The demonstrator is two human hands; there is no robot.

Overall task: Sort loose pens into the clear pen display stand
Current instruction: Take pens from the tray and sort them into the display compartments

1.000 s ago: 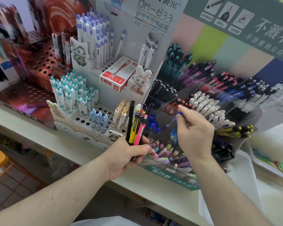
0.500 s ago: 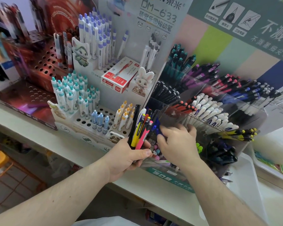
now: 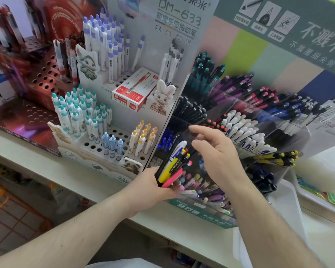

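My left hand [image 3: 153, 187] grips a bundle of loose pens [image 3: 174, 165], with yellow, pink, white and black barrels fanned upward. Just right of the bundle hovers my right hand [image 3: 219, 155], fingers spread and relaxed, holding nothing; its fingertips reach over the tops of the bundle. Behind both hands stands the clear pen display stand [image 3: 290, 132], tiered into compartments of teal, purple, red, blue, black, white and yellow-tipped pens. Pastel pens [image 3: 193, 180] fill its lowest front compartment, partly hidden by my hands.
A white cardboard stand [image 3: 97, 147] with holes holds teal, purple, blue and orange capped pens to the left. A red pen box [image 3: 133, 89] lies on it. A dark red perforated stand [image 3: 27, 78] is farther left. A white tray [image 3: 290, 198] sits right.
My right hand came away from the stand's upper compartment, dipped to the bundle, and now hovers open beside it. The blue pen it held earlier is gone from its fingers.
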